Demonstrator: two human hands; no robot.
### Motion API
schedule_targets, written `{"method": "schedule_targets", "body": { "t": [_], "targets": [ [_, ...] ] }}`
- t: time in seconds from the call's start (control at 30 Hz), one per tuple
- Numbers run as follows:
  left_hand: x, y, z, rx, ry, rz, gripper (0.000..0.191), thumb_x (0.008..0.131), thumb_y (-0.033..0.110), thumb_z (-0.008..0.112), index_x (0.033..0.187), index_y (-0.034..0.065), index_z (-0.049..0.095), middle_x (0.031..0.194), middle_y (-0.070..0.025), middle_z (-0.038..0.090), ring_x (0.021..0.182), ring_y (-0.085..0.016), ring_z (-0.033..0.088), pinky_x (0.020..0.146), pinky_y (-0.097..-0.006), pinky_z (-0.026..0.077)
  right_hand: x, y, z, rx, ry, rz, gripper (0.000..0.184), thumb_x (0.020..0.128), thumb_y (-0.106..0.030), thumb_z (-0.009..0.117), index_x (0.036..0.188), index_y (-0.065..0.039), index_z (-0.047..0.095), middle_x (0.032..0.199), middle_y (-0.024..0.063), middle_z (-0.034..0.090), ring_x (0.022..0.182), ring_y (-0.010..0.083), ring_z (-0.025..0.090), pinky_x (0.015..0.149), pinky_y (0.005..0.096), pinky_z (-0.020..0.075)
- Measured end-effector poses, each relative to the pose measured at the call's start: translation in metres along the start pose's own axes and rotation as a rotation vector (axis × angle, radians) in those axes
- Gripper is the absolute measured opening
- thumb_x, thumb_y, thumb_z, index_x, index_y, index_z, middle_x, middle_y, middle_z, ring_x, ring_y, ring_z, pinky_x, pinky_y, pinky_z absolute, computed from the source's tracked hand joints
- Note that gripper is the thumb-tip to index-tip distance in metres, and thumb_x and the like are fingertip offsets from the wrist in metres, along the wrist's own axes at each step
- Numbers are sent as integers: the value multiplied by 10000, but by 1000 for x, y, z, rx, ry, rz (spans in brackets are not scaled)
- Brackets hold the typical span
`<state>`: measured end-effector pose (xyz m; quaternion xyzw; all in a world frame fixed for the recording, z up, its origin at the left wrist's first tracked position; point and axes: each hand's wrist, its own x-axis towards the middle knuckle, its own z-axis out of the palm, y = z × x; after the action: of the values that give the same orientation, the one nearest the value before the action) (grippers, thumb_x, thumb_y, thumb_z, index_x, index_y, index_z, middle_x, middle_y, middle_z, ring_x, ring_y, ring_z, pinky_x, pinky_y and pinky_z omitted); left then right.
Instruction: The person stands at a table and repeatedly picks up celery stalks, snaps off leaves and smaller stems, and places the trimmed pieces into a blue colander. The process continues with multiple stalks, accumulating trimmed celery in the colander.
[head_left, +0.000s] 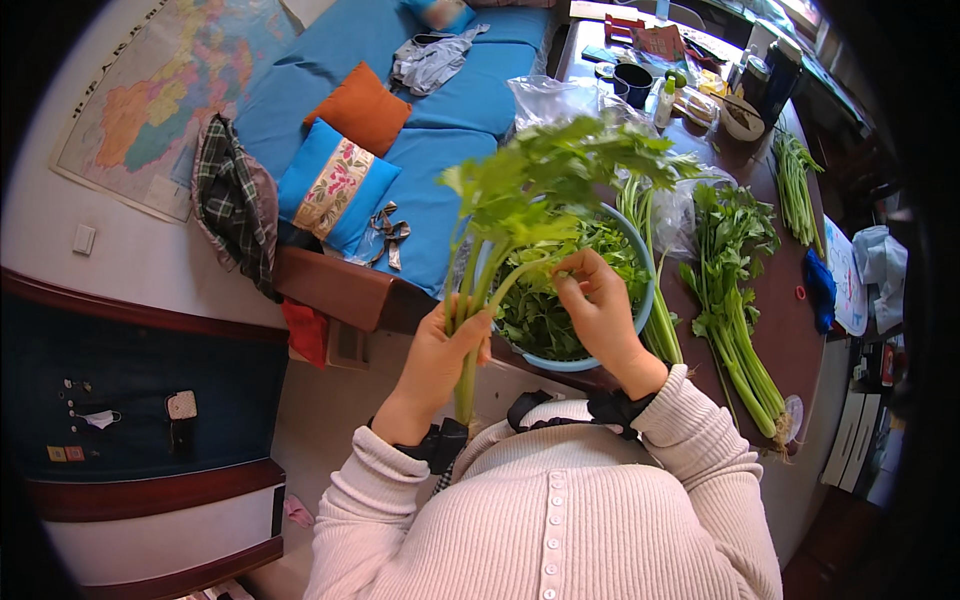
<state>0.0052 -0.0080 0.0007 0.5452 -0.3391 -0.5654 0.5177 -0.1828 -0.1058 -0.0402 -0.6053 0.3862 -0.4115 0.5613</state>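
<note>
My left hand (442, 352) is closed around the stalks of a leafy celery bunch (480, 277), held upright with its leaves leaning right over the basket. The thumb and forefinger of my right hand (600, 315) pinch a leafy side stem of that bunch. Below the hands stands a light blue plastic basket (643, 300) holding many loose green celery leaves (544, 319). Right of the basket, on the dark red table (799, 315), lie bare celery stalks (664, 330) and a whole celery bunch (739, 322) with leaves and roots.
Clear plastic bags (679, 217) lie beside the basket. Farther back stand a dark mug (632, 84), a spray bottle (664, 103) and a bowl (741, 120). More thin green stalks (796, 180) lie at the table's right edge. A blue sofa (457, 150) with cushions is at the left.
</note>
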Motion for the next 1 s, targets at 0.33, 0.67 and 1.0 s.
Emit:
{"method": "schedule_targets", "body": {
  "t": [0.33, 0.67, 1.0],
  "targets": [
    [-1, 4, -25, -120, 50, 5, 241, 962, 230, 615, 1040, 4, 593, 726, -37, 575, 593, -128, 573, 551, -242, 440, -4, -3, -32, -489, 12, -228, 195, 846, -151, 707, 1026, -80, 684, 914, 85, 608, 782, 246, 620, 681, 343, 494],
    [-1, 1, -16, -119, -54, -30, 238, 961, 224, 618, 1030, -2, 589, 725, -53, 578, 569, -141, 574, 531, -242, 444, 6, -13, -21, -426, -70, -422, 258, 840, -20, 674, 1095, -57, 671, 1017, 101, 576, 863, 259, 606, 739, 346, 499],
    [0, 1, -13, -118, -1, -29, 223, 959, 223, 624, 1036, 16, 591, 685, -31, 564, 552, -111, 549, 524, -227, 423, 14, 1, -31, -607, 148, -622, 117, 820, -64, 684, 936, -78, 681, 903, 85, 613, 842, 297, 588, 724, 382, 484]
  ]
}}
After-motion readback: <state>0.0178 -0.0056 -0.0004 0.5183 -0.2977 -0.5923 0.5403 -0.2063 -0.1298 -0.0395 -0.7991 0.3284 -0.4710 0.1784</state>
